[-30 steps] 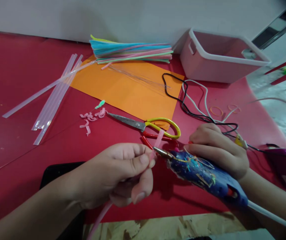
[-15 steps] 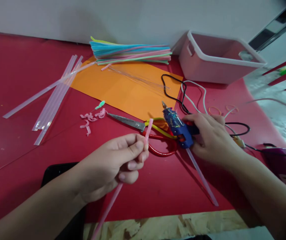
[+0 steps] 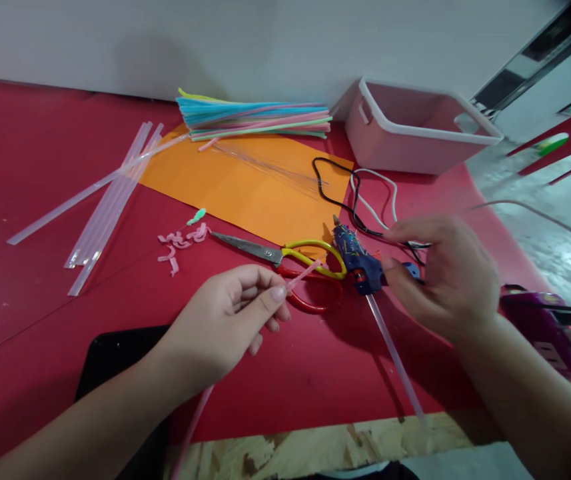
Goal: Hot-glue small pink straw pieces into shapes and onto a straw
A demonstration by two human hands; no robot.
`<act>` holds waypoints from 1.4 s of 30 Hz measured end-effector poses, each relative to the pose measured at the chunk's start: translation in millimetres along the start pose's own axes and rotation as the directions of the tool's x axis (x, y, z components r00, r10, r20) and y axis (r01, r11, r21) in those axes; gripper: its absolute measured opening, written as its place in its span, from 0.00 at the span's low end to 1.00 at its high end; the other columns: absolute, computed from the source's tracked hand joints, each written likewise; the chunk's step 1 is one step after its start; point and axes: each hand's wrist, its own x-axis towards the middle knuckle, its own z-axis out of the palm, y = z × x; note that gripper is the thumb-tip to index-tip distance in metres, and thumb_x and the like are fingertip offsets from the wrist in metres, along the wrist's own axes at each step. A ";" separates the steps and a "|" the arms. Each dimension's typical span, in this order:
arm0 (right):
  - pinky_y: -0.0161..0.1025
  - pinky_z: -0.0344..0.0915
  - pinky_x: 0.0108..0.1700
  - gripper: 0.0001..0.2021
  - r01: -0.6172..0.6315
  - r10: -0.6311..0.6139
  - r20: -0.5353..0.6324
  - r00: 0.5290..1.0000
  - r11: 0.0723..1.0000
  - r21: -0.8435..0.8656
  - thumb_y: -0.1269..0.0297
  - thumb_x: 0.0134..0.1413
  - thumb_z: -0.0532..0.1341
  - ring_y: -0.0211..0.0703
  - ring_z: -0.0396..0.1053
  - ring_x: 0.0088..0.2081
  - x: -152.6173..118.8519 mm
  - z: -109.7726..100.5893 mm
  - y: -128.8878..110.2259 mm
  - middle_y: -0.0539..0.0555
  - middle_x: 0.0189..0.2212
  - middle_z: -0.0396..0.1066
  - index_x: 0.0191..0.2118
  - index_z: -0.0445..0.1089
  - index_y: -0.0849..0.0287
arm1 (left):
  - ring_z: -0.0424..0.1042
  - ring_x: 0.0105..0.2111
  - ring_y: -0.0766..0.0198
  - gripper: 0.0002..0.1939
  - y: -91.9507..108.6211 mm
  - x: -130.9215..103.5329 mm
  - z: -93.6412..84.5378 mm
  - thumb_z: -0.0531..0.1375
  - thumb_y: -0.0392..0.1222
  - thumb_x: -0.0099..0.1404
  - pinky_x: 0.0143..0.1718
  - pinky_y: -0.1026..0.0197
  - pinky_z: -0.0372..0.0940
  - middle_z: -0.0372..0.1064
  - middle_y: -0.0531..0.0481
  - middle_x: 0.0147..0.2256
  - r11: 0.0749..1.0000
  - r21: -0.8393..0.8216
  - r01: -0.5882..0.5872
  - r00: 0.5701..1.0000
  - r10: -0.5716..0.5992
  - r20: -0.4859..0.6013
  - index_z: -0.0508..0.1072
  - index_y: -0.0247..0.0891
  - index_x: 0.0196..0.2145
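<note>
My left hand [image 3: 238, 317] pinches a pink pipe cleaner [image 3: 305, 275] between thumb and fingers. One end juts out past my fingertips and the long end hangs below the hand. My right hand [image 3: 448, 280] has thumb and forefinger apart, beside the blue glue gun [image 3: 365, 267]. The gun rests on the table with its nozzle pointing away and a clear glue stick [image 3: 395, 357] sticking out of its back. Scissors with one yellow and one red handle [image 3: 315, 310] lie open behind my left hand. Curled pink scraps [image 3: 182, 237] lie by the blade tips.
Spare glue sticks [image 3: 108, 207] lie on the red table at left. A bundle of coloured pipe cleaners [image 3: 255, 120] and an orange sheet [image 3: 260, 180] are at the back. A pink bin [image 3: 400, 147], cords [image 3: 332, 200] and a purple power strip [image 3: 540, 327] occupy the right.
My right hand has let go of the glue gun and drawn slightly right, its fingers spreading. The pipe cleaner's tip in my left hand has tilted to the right.
</note>
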 end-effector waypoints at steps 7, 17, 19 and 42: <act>0.47 0.72 0.43 0.18 0.090 -0.121 0.105 0.987 0.961 0.261 0.64 0.53 0.71 0.48 0.73 0.41 -0.1 11.9 -29.7 0.55 0.40 0.74 0.49 0.71 0.53 | 0.73 0.27 0.65 0.08 -3.2 -5.3 5.5 0.58 0.42 0.71 0.32 0.64 0.67 0.76 0.52 0.27 0.921 0.354 -0.164 0.986 0.166 0.027 0.73 0.39 0.34; 0.54 0.64 0.57 0.09 0.289 -0.310 0.136 0.941 0.945 0.154 0.66 0.54 0.69 0.49 0.68 0.51 -1.5 18.6 -41.4 0.56 0.49 0.70 0.42 0.75 0.52 | 0.65 0.21 0.68 0.10 -3.9 -5.6 6.2 0.55 0.39 0.71 0.26 0.66 0.58 0.72 0.55 0.23 0.763 0.572 -0.303 0.953 0.234 0.193 0.73 0.40 0.32; 0.54 0.64 0.56 0.08 0.301 -0.322 0.132 0.938 0.941 0.155 0.68 0.54 0.68 0.49 0.68 0.50 -1.1 20.3 -41.4 0.55 0.48 0.71 0.41 0.74 0.52 | 0.63 0.20 0.68 0.10 -3.5 -5.8 6.3 0.56 0.38 0.71 0.25 0.66 0.57 0.69 0.56 0.21 0.761 0.569 -0.310 0.950 0.233 0.207 0.72 0.40 0.30; 0.52 0.66 0.53 0.06 0.273 -0.316 0.166 0.934 0.932 0.239 0.64 0.52 0.71 0.50 0.66 0.49 0.9 13.6 -35.4 0.53 0.41 0.71 0.37 0.77 0.50 | 0.61 0.20 0.70 0.09 0.4 -6.7 7.7 0.56 0.39 0.70 0.24 0.67 0.56 0.72 0.55 0.24 0.807 0.540 -0.240 0.965 0.138 0.223 0.73 0.38 0.32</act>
